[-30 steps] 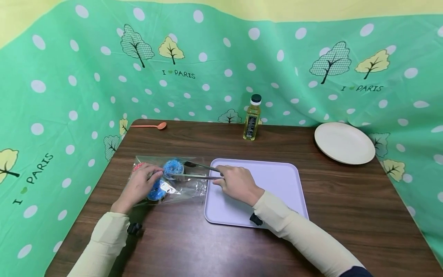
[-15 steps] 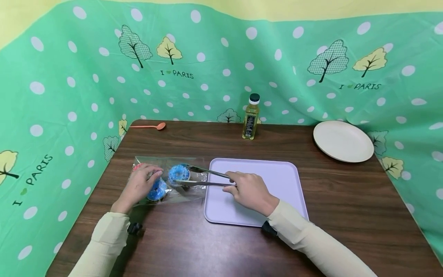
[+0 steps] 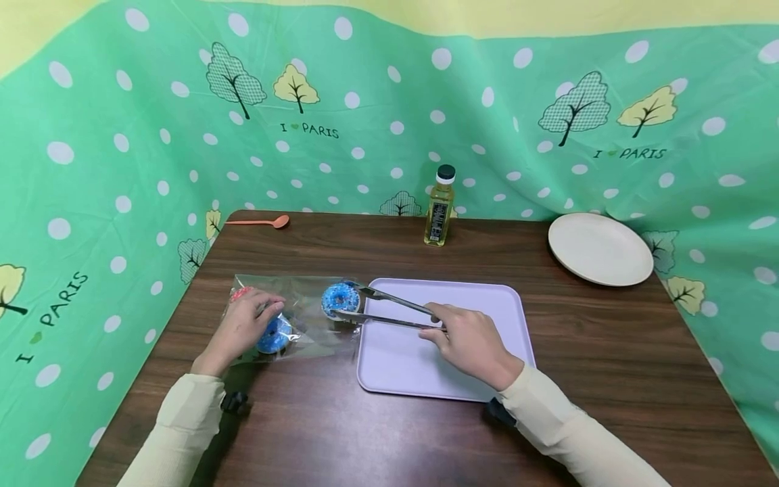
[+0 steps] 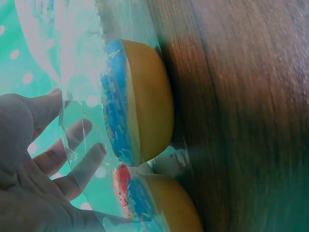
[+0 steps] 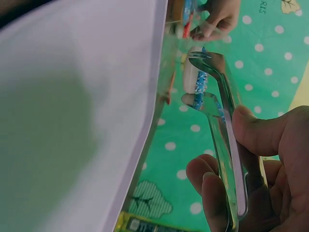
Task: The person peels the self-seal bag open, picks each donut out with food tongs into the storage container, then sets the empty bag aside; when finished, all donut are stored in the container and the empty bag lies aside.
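Metal tongs (image 3: 398, 320) are gripped in my right hand (image 3: 475, 341), their tips on either side of a blue-iced donut (image 3: 339, 299). That donut stands edge-on between the tips in the right wrist view. It is at the right end of a clear plastic bag (image 3: 310, 338), beside the lilac tray (image 3: 444, 382). My left hand (image 3: 242, 330) pinches the bag's upper film on the left. Under and beside this hand, another blue donut (image 3: 274, 336) and a red one (image 3: 241, 292), partly covered by the hand, lie in the bag.
An orange spoon (image 3: 280, 221) lies at the table's back left corner. Behind the tray stands an oil bottle (image 3: 438, 213) with a dark cap. A cream plate (image 3: 599, 249) is at the back right. Patterned green cloth (image 3: 365, 101) hangs behind the table.
My right hand has moved right with the tongs, and the blue donut has shifted from the bag's middle to its right end. My left hand has stayed in place.
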A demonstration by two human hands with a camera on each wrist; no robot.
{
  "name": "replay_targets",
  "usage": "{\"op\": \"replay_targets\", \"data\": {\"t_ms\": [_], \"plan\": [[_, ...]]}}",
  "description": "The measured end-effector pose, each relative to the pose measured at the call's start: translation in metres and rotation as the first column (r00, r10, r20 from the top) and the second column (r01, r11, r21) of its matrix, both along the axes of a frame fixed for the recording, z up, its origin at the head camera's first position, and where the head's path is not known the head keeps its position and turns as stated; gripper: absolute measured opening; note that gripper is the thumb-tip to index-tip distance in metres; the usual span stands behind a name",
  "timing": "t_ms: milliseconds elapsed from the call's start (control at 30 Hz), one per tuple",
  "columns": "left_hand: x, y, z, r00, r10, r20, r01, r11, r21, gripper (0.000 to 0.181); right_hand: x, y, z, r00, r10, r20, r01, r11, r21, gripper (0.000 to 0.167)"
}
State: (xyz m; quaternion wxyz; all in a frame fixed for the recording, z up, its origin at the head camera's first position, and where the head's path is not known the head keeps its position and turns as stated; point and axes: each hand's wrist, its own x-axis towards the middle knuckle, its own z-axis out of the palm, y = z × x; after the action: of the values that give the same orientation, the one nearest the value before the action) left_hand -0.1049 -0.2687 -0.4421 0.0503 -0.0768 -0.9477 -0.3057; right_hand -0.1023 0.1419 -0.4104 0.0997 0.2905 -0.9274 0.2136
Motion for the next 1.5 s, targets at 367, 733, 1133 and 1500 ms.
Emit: {"op": "replay_targets", "data": {"t_ms": [367, 733, 1133, 1500], "plan": [[0.001, 0.001, 0.000, 1.000, -0.004, 0.007, 0.004, 1.000, -0.008, 0.024, 0.004, 0.027, -0.003, 0.998, -0.062, -0.019, 0.062, 0.998, -0.013, 0.031], [0.001, 0.003, 0.000, 1.000, -0.004, -0.007, 0.004, 1.000, -0.017, 0.023, 0.008, 0.056, -0.010, 0.991, -0.135, 0.013, 0.135, 0.990, 0.033, 0.031], [0.001, 0.002, 0.000, 1.000, -0.002, -0.003, 0.002, 1.000, -0.014, 0.023, 0.011, 0.076, -0.013, 0.985, -0.172, -0.005, 0.172, 0.985, 0.035, 0.027], [0.000, 0.002, 0.000, 1.000, 0.007, 0.004, -0.007, 1.000, -0.016, 0.022, 0.011, 0.086, -0.014, 0.978, -0.209, 0.026, 0.207, 0.977, 0.060, 0.024]]}}
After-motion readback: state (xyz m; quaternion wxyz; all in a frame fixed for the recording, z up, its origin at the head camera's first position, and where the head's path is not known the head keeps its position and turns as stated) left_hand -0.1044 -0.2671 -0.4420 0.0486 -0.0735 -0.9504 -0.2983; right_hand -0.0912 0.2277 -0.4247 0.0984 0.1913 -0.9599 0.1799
